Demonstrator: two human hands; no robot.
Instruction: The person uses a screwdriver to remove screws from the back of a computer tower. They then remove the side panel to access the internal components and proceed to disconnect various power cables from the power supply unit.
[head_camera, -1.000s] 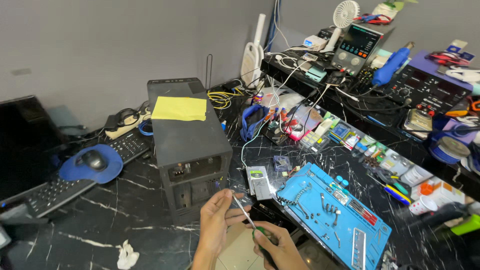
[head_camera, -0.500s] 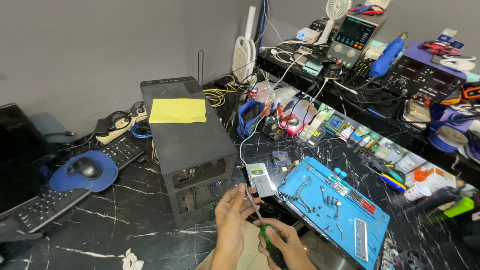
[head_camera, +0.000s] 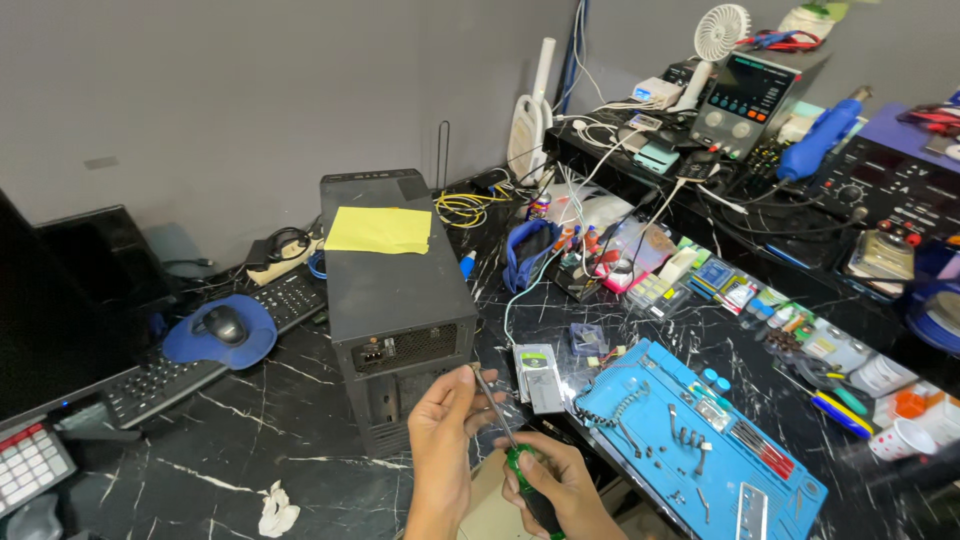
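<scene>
Green-handled screwdriver (head_camera: 520, 470) is lying across both hands near the front edge of the black marble surface (head_camera: 250, 430). The right hand (head_camera: 560, 490) is wrapping its fingers around the handle, while the left hand (head_camera: 445, 440) is pinching the metal shaft near its tip, just before the black computer case (head_camera: 395, 300) and beside the blue mat (head_camera: 690, 440).

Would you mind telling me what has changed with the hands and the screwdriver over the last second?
Little changed. The left hand rose slightly along the shaft of the screwdriver, its fingers now pinching near the tip by the black computer case. The right hand kept its grip on the green handle throughout. Nothing was let go. The case, the yellow cloth on it and the blue mat stayed put.
</scene>
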